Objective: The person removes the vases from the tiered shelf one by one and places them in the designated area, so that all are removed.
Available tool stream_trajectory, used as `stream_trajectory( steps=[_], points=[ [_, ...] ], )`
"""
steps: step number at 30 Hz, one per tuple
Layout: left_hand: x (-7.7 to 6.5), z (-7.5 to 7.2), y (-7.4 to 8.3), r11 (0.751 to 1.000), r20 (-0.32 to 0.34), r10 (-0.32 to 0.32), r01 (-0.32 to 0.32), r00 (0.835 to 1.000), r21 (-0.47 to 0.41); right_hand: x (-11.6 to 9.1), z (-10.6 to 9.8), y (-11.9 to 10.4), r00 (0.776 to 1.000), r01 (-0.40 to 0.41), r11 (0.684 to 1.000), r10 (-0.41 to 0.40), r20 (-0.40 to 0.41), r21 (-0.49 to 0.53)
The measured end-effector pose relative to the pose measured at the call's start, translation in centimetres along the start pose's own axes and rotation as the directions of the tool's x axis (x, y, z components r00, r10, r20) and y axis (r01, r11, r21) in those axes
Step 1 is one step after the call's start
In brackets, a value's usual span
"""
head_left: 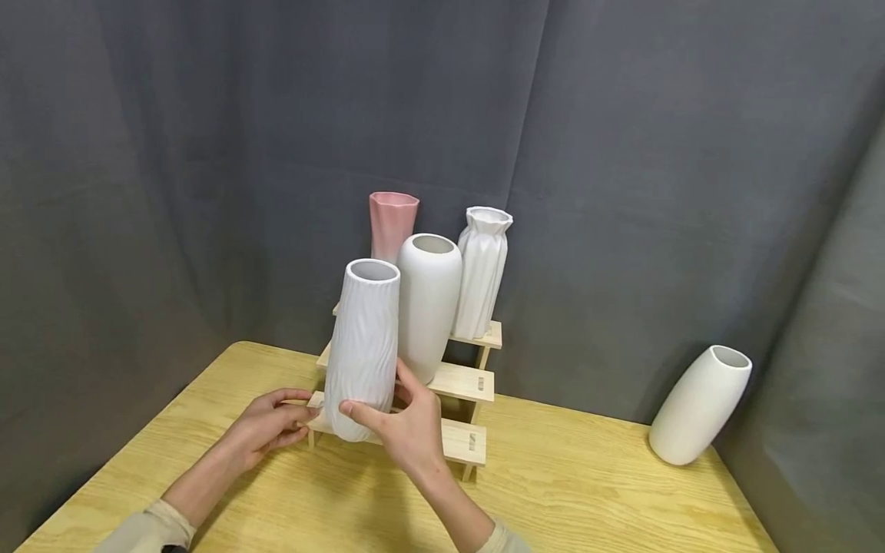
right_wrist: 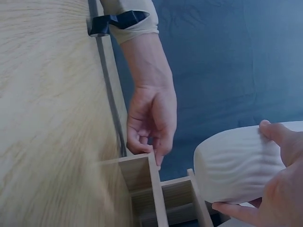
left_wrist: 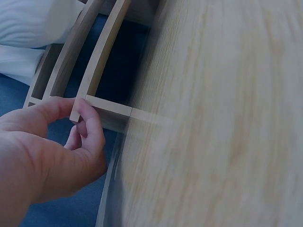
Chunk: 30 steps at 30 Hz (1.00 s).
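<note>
A white vase with wavy ridges (head_left: 366, 338) is held nearly upright in my right hand (head_left: 413, 434), thumb across its front near the bottom. In the right wrist view, the base of this ridged vase (right_wrist: 227, 165) is clear of the steps beside it. My left hand (head_left: 273, 422) pinches the left end of the lowest step of a wooden stepped stand (head_left: 463, 442). That grip shows close up in the left wrist view, finger and thumb at the board's corner (left_wrist: 78, 111). Directly behind the ridged vase, a smooth white vase (head_left: 430, 307) stands on the middle step.
On the top step are a pink vase (head_left: 392, 223), partly hidden, and a pleated white vase (head_left: 482, 276). Another smooth white vase (head_left: 700, 407) stands at the right on the wooden table (head_left: 588, 491). Grey curtains (head_left: 657, 192) close off the back and sides.
</note>
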State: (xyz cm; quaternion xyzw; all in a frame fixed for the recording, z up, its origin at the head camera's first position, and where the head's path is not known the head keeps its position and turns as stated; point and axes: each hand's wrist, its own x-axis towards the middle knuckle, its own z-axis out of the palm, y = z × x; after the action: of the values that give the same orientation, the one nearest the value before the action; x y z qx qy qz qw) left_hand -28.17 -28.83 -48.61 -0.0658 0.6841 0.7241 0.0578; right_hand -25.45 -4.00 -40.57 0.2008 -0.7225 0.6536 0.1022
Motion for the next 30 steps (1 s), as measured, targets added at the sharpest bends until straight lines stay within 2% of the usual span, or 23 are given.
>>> stream_trajectory(
  steps=[13, 22, 30],
  points=[
    [0.0, -0.2, -0.4, 0.997, 0.030, -0.020, 0.023, 0.999, -0.071, 0.2, -2.3, -2.3, 1.000, 0.025, 0.998, -0.026, 0.012, 0.057],
    [0.1, -0.7, 0.1, 0.998, 0.068, -0.002, 0.006, 0.998, -0.059, 0.6, -4.3, -4.4, 1.000, 0.014, 0.997, -0.014, -0.001, 0.077],
    [0.0, -0.8, 0.0, 0.998, 0.084, -0.003, 0.008, 0.996, -0.059, 0.8, -6.5, -5.5, 0.996, 0.090, 0.994, -0.090, -0.005, 0.062]
  ],
)
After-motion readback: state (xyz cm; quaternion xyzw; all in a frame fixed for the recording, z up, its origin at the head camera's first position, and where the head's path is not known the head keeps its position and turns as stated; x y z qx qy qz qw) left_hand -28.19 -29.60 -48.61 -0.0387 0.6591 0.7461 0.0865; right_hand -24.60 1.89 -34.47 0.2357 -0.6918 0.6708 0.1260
